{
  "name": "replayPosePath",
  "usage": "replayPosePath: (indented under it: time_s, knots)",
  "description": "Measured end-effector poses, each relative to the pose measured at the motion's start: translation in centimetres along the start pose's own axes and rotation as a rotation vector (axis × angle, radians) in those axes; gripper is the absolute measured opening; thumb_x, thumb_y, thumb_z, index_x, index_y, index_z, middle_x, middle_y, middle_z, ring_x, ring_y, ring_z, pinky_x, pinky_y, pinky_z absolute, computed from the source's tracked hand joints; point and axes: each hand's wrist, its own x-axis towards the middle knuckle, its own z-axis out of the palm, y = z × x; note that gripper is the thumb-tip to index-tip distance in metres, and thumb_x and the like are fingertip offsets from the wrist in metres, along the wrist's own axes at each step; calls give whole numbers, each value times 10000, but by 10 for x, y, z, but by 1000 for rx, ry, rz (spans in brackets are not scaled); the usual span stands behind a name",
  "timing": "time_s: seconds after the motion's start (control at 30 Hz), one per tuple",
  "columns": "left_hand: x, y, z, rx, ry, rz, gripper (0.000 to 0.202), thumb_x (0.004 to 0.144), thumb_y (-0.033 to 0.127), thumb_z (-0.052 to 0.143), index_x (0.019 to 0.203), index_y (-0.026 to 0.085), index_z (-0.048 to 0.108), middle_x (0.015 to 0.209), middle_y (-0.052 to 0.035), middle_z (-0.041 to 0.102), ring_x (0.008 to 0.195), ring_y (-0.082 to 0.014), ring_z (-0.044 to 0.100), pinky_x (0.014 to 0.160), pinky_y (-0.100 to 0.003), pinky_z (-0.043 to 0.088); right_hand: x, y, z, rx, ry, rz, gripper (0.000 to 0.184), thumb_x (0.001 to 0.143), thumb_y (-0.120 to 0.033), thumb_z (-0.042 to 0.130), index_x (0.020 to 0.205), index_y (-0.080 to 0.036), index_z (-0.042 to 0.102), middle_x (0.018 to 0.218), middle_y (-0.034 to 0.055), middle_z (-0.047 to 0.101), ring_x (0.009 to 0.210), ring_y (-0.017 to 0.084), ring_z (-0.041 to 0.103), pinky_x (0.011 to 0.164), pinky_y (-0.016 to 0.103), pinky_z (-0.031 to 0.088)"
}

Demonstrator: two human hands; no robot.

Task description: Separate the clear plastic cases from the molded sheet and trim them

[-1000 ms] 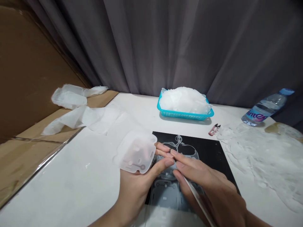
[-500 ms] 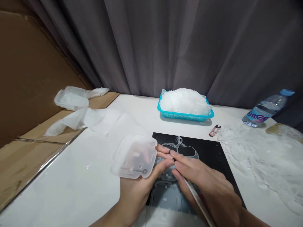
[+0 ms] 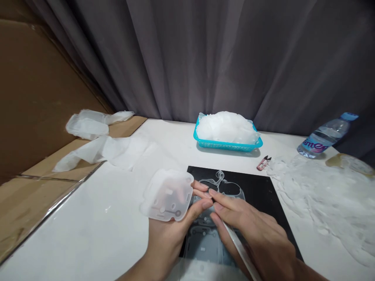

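My left hand [image 3: 172, 228] holds a translucent white silicone piece [image 3: 166, 194] with small holes, its fingers curled behind it and the thumb at its right edge. My right hand [image 3: 252, 230] is closed around a thin white tool [image 3: 238, 248], with the fingertips meeting the left fingers at the piece's edge. Both hands hover over a black mat [image 3: 258, 191] that carries a clear silicone sheet [image 3: 221, 183] with moulded shapes.
A turquoise basket [image 3: 227, 144] heaped with white pieces stands at the back. Small pink snips [image 3: 263, 163] lie beside the mat. White trimmings [image 3: 322, 199] cover the right side. A water bottle [image 3: 325, 136] lies far right. Plastic bags [image 3: 96, 136] rest on cardboard at left.
The silicone piece has tilted slightly in my left hand. Both hands stay together at its edge, and the view has shifted a little.
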Motion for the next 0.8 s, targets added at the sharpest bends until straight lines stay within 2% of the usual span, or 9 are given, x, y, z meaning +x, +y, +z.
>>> replayPosePath:
  time_s: [0.13, 0.23, 0.37, 0.47, 0.53, 0.7, 0.8]
  knots:
    - [0, -6, -3, -1, -11, 44, 93, 836, 204, 818, 790, 282, 798, 918, 12, 745, 948, -173, 681, 940, -235, 543, 1, 2, -5, 51, -57, -24, 153, 983, -145, 600, 939, -169, 745, 1106, 36, 819, 954, 126, 801, 910, 171, 606]
    - [0, -11, -5, -43, -23, 28, 70, 837, 228, 829, 825, 283, 787, 948, 22, 724, 977, -154, 655, 950, -203, 512, 5, 5, -11, 95, -116, -50, 123, 950, -128, 631, 931, -170, 745, 1105, 39, 818, 1018, 153, 789, 950, 223, 609]
    - [2, -12, -5, -166, -60, -61, 202, 777, 235, 893, 887, 264, 726, 857, 42, 640, 847, -125, 606, 824, -179, 507, 7, 7, -13, 78, -118, -45, 121, 931, -94, 635, 936, -156, 739, 1066, 56, 818, 1034, 180, 784, 947, 258, 623]
    - [2, -11, -5, -181, -98, -132, 210, 806, 261, 881, 919, 255, 704, 802, 52, 598, 771, -105, 570, 750, -166, 488, 5, 9, -12, 40, -101, -50, 109, 921, -75, 644, 907, -144, 727, 998, 63, 816, 977, 192, 791, 910, 275, 636]
    - [3, -10, -5, -189, -110, -158, 186, 836, 281, 859, 946, 253, 712, 842, 42, 620, 803, -109, 581, 776, -174, 489, 4, 9, -11, 9, -90, -62, 91, 917, -81, 659, 903, -142, 725, 972, 54, 814, 943, 195, 792, 899, 287, 636]
    - [6, -10, -4, -313, -88, -252, 160, 881, 317, 815, 994, 221, 753, 1026, -21, 686, 1020, -176, 618, 954, -255, 485, 3, 8, -10, -5, -75, -63, 81, 910, -77, 666, 898, -133, 723, 944, 51, 806, 902, 189, 785, 901, 284, 618]
    - [7, -9, -2, -386, -91, -304, 158, 895, 343, 799, 888, 189, 760, 907, -19, 665, 925, -155, 604, 881, -222, 494, 5, 8, -11, 7, -54, -61, 80, 903, -68, 670, 889, -126, 723, 925, 59, 799, 888, 192, 781, 886, 285, 613]
